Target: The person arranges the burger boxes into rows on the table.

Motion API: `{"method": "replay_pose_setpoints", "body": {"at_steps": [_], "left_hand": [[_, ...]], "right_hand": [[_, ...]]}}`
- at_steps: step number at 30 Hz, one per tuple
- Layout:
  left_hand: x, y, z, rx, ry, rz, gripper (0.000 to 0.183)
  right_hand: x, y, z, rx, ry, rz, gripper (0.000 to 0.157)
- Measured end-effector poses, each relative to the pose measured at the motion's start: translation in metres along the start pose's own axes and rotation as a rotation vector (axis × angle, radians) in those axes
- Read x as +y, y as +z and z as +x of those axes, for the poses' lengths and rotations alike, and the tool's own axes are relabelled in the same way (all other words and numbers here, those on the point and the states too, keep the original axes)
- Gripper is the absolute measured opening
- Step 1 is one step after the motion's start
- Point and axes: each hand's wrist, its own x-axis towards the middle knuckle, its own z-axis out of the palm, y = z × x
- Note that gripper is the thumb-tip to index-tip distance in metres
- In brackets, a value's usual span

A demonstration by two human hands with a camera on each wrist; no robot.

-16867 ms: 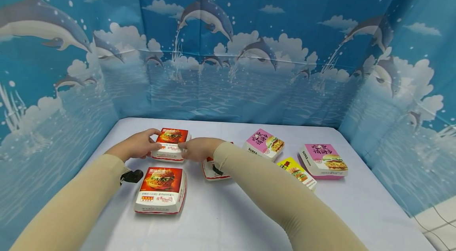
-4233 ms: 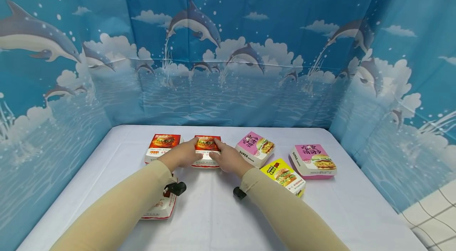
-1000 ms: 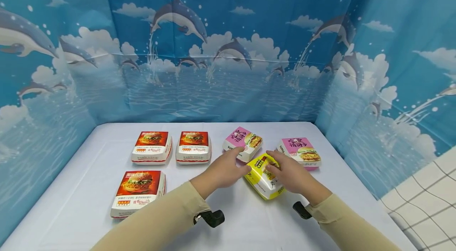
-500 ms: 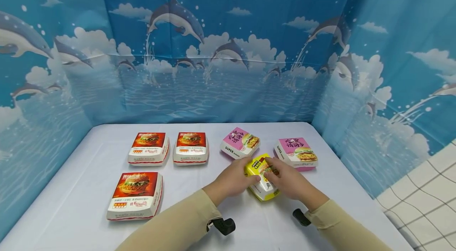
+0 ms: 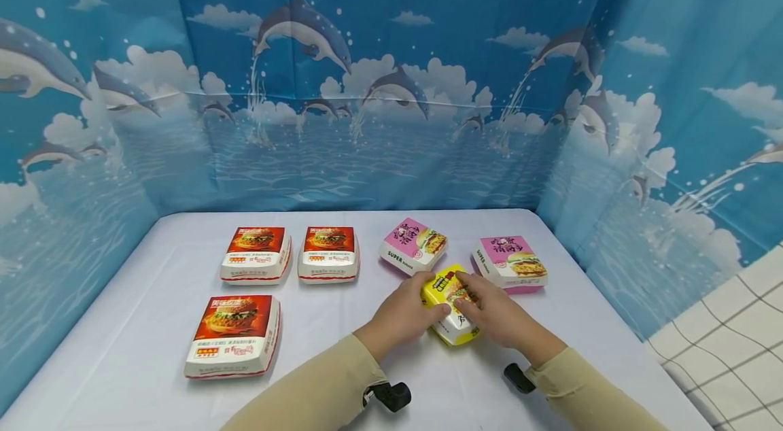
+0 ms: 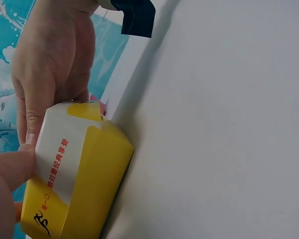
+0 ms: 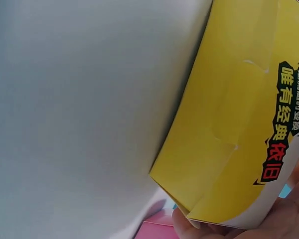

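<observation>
A yellow and white burger box (image 5: pixel 451 328) with a printed lid sits on the table between both hands. My left hand (image 5: pixel 405 308) grips its left side, thumb on the near part of the lid. On the opposite side my right hand (image 5: pixel 498 314) holds it, with fingers over the far right corner and the thumb on the lid. The left wrist view shows the box's yellow side (image 6: pixel 97 184) and white panel. In the right wrist view its yellow wall (image 7: pixel 214 109) fills the right half. Most fingertips behind the box are hidden.
Two pink burger boxes stand just beyond: one turned askew (image 5: pixel 412 245), one farther right (image 5: pixel 509 262). On the left are red and white burger boxes, two in a back row (image 5: pixel 255 254) (image 5: pixel 329 254) and one nearer (image 5: pixel 232 336). A dolphin-printed curtain (image 5: pixel 342 145) backs the white table (image 5: pixel 342 390).
Earlier the hands held a back-left red box, then the middle red one, which now stands level with it. They have since taken hold of the yellow box, now turned straighter.
</observation>
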Motion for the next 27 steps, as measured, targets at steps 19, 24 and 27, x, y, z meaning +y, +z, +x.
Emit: {"method": "replay_pose_setpoints", "body": {"at_steps": [19,24,27], "left_hand": [[-0.0021,0.0057,0.0017,0.006,0.008,-0.010,0.072],[-0.0036,0.0043,0.0015,0.014,0.016,-0.007,0.071],[-0.0037,0.0033,0.0007,0.015,0.015,-0.007,0.071]], "right_hand": [[0.0057,0.0043,-0.0021,0.000,0.044,-0.006,0.074],[0.0048,0.0058,-0.0003,0.000,0.041,-0.004,0.074],[0.0043,0.0068,0.0007,0.001,0.044,-0.005,0.074]]}}
